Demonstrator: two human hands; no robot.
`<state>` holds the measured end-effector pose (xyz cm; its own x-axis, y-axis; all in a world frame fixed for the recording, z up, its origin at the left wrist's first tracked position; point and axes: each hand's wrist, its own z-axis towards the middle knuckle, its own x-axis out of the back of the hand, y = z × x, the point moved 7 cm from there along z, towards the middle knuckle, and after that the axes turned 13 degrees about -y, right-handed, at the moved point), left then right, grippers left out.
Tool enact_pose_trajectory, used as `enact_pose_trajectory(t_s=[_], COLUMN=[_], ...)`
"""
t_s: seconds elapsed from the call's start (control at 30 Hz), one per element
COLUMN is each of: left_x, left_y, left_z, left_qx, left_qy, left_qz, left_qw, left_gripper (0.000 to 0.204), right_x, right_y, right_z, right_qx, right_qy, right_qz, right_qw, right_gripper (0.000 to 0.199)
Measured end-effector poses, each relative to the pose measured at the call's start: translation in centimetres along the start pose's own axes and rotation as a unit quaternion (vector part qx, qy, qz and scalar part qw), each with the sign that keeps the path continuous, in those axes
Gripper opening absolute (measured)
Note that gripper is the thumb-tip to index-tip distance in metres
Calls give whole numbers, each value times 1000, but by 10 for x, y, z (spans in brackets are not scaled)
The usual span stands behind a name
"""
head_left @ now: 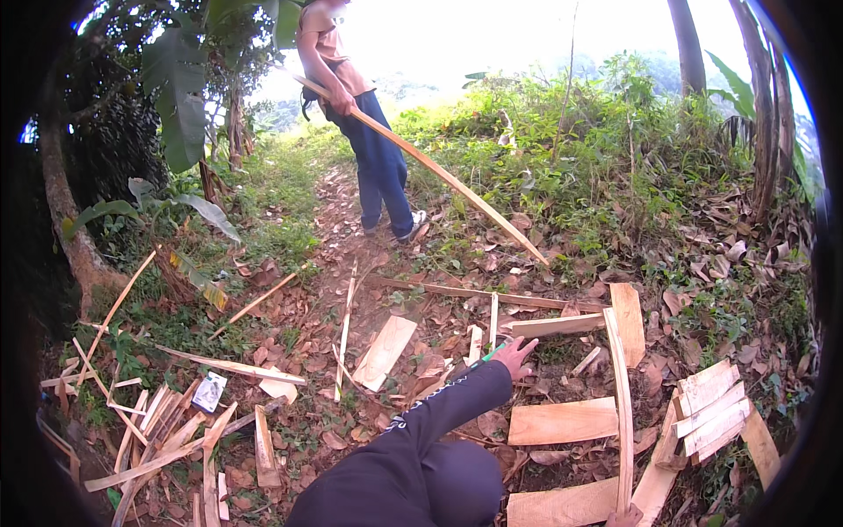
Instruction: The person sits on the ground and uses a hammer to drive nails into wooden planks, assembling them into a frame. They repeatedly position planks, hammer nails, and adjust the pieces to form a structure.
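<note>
My left hand (516, 357) reaches forward with its fingers spread, by the left end of a short board (558, 326). Whether the fingertips touch that board I cannot tell. Something thin and green (490, 353) shows beside the wrist. At the lower edge my right hand (623, 516) is mostly cut off, with its fingers around the near end of a long narrow wooden strip (621, 413). Beside and under this strip lie a broad board (562, 422), another board (562, 504) nearer me and an upright-lying one (627, 325) at its far end.
Small boards are stacked (713, 408) at the right. Split wood (162, 439) and a small white-and-dark box (209, 392) lie at the left. Ahead, a person (369, 149) stands holding a long wooden pole (439, 171) slanting to the ground. Leaf litter, plants and trees (688, 48) surround us.
</note>
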<state>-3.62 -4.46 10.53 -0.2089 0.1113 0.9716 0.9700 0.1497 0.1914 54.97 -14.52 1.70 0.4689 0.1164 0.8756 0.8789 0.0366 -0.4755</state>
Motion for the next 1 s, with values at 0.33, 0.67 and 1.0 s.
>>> enact_pose_trajectory(t_s=[0.33,0.67,1.0], left_x=[-42,-65,-36], left_y=[-19,-121,-209], left_z=[41,116,146], left_qx=[43,58,117], left_qy=[33,51,202], left_qz=[-32,-8,-51], left_qw=[998,997,971], left_gripper=[82,63,53], right_x=[-22,-76,-96], right_y=[-39,-81,-120], right_z=[22,74,88], right_qx=[16,-41,-38], right_qy=[-52,-129,-160], right_qz=[139,140,153], right_qw=[989,981,975], right_gripper=[41,41,34])
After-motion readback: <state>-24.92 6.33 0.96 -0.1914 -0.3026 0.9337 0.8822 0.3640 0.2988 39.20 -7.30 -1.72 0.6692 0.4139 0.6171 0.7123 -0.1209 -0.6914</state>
